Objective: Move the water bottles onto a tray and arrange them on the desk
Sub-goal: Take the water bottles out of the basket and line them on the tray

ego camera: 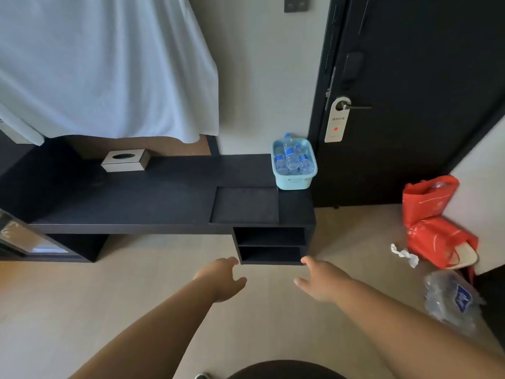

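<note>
Now, both hands are seen stretched out ahead above the floor, the left hand [221, 280] and the right hand [322, 281], each with fingers spread and relaxed and nothing held in either. The water bottles [291, 157] are packed in a pale blue basket [293, 183] at the right end of the black desk [136, 198], some upright and some leaning across one another. Just in front of the basket, a flat dark tray [246, 205] is laid at the desk's front edge. The step in hand is judged to be the approach and first pick, with no bottle yet moved. It is best done with one bottle taken at a time from the top of the pile, gripped round the body rather than the cap, so that leaning neighbours are not dragged out. The basket, probably light and close to the desk's end, could be steadied by the other hand. Bottles should be stood upright on the tray from its far side forward, so that later reaches are not blocked. A tissue box [125, 160] sits well apart to the left and need not be disturbed.
</note>
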Action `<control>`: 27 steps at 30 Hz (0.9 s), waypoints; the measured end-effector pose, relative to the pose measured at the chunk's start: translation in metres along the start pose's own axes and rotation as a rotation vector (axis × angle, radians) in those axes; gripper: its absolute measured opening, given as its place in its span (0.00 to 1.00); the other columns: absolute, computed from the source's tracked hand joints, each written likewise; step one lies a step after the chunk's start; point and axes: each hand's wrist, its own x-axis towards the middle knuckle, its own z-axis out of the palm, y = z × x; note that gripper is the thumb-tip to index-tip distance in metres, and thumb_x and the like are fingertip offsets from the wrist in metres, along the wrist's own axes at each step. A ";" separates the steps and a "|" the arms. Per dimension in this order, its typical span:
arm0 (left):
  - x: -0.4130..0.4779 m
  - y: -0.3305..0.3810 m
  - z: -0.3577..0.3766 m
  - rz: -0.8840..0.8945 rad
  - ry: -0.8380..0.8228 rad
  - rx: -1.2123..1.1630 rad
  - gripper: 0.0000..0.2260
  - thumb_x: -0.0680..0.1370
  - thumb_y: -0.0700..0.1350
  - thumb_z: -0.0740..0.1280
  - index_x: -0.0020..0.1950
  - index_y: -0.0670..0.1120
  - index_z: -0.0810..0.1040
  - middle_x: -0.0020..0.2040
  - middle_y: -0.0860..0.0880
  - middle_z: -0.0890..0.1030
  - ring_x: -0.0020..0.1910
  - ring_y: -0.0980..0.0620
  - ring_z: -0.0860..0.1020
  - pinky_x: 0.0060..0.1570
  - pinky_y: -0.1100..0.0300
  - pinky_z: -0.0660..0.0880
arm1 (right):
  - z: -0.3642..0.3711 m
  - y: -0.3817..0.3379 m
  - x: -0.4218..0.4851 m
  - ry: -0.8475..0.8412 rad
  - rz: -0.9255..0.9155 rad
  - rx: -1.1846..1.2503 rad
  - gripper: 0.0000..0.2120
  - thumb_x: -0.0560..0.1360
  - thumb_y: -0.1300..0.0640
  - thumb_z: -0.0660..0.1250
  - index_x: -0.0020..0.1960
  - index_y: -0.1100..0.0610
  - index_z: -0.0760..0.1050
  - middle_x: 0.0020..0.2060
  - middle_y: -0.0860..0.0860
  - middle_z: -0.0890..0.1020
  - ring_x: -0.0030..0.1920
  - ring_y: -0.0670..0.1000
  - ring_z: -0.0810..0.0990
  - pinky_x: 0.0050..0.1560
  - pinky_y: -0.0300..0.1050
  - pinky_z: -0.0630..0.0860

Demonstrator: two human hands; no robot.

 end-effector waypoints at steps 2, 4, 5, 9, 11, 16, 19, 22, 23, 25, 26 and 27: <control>0.002 0.006 0.004 -0.049 -0.008 -0.057 0.33 0.76 0.67 0.63 0.78 0.55 0.67 0.73 0.51 0.76 0.67 0.46 0.77 0.64 0.50 0.77 | -0.004 0.007 0.005 -0.007 0.014 -0.006 0.36 0.81 0.34 0.60 0.83 0.47 0.57 0.71 0.51 0.76 0.61 0.54 0.81 0.59 0.53 0.81; 0.002 0.010 0.009 -0.091 -0.021 -0.104 0.33 0.76 0.67 0.64 0.78 0.55 0.67 0.73 0.51 0.76 0.66 0.46 0.78 0.63 0.51 0.78 | -0.007 0.014 0.011 -0.016 0.018 -0.008 0.35 0.81 0.34 0.60 0.83 0.47 0.56 0.72 0.51 0.75 0.59 0.53 0.81 0.57 0.52 0.82; 0.003 0.012 0.011 -0.101 -0.025 -0.110 0.33 0.77 0.67 0.64 0.78 0.55 0.67 0.73 0.51 0.75 0.66 0.46 0.78 0.63 0.51 0.78 | -0.009 0.015 0.015 -0.021 0.014 -0.007 0.35 0.81 0.35 0.60 0.83 0.46 0.56 0.73 0.51 0.75 0.58 0.53 0.81 0.56 0.52 0.82; 0.016 0.016 0.010 -0.108 -0.035 -0.108 0.33 0.77 0.66 0.64 0.79 0.54 0.67 0.73 0.51 0.75 0.67 0.46 0.77 0.63 0.51 0.77 | -0.012 0.022 0.030 -0.040 0.008 0.002 0.35 0.81 0.34 0.60 0.83 0.46 0.56 0.73 0.51 0.74 0.57 0.53 0.81 0.55 0.51 0.82; 0.028 0.016 0.006 -0.110 -0.026 -0.109 0.32 0.77 0.66 0.64 0.78 0.54 0.67 0.72 0.51 0.76 0.67 0.46 0.77 0.63 0.52 0.76 | -0.012 0.024 0.042 -0.043 0.010 0.007 0.35 0.81 0.34 0.60 0.83 0.47 0.57 0.74 0.51 0.74 0.62 0.54 0.80 0.58 0.52 0.81; 0.067 0.014 -0.003 -0.116 -0.048 -0.138 0.32 0.77 0.66 0.64 0.77 0.54 0.68 0.71 0.50 0.77 0.65 0.46 0.78 0.64 0.50 0.76 | -0.017 0.018 0.076 -0.084 0.005 0.046 0.35 0.81 0.34 0.60 0.83 0.48 0.57 0.71 0.52 0.75 0.61 0.54 0.80 0.57 0.51 0.79; 0.100 0.008 -0.010 -0.111 -0.067 -0.152 0.31 0.76 0.66 0.64 0.76 0.54 0.69 0.69 0.50 0.78 0.63 0.46 0.79 0.63 0.51 0.77 | -0.024 0.010 0.104 -0.101 -0.003 0.051 0.35 0.81 0.35 0.60 0.83 0.48 0.57 0.71 0.52 0.76 0.62 0.53 0.80 0.56 0.49 0.78; 0.137 0.002 -0.027 -0.101 -0.090 -0.178 0.30 0.76 0.66 0.64 0.75 0.55 0.70 0.69 0.50 0.78 0.62 0.46 0.79 0.62 0.51 0.77 | -0.039 0.001 0.136 -0.112 0.015 0.047 0.35 0.82 0.35 0.61 0.83 0.48 0.57 0.73 0.52 0.74 0.65 0.54 0.78 0.57 0.48 0.77; 0.150 -0.001 -0.034 -0.096 -0.093 -0.180 0.31 0.76 0.65 0.64 0.77 0.54 0.69 0.70 0.50 0.77 0.63 0.46 0.79 0.63 0.51 0.77 | -0.046 -0.002 0.147 -0.109 0.025 0.051 0.35 0.82 0.35 0.61 0.83 0.48 0.57 0.74 0.52 0.73 0.66 0.54 0.78 0.58 0.48 0.77; 0.176 -0.007 -0.053 -0.077 -0.091 -0.165 0.32 0.77 0.65 0.64 0.78 0.53 0.68 0.71 0.50 0.76 0.66 0.45 0.78 0.64 0.51 0.76 | -0.061 -0.009 0.169 -0.099 0.044 0.056 0.36 0.81 0.35 0.61 0.83 0.49 0.57 0.72 0.53 0.74 0.65 0.55 0.79 0.60 0.49 0.77; 0.189 -0.011 -0.062 -0.066 -0.087 -0.153 0.32 0.77 0.65 0.64 0.78 0.52 0.69 0.71 0.50 0.77 0.65 0.45 0.78 0.63 0.51 0.77 | -0.069 -0.013 0.180 -0.092 0.051 0.057 0.36 0.81 0.35 0.62 0.83 0.49 0.58 0.70 0.53 0.75 0.64 0.55 0.79 0.61 0.49 0.77; 0.201 -0.015 -0.072 -0.056 -0.082 -0.140 0.31 0.76 0.65 0.64 0.76 0.53 0.70 0.69 0.50 0.78 0.63 0.45 0.79 0.61 0.52 0.78 | -0.076 -0.017 0.191 -0.084 0.057 0.057 0.36 0.80 0.35 0.62 0.83 0.50 0.58 0.70 0.53 0.75 0.64 0.54 0.79 0.62 0.50 0.77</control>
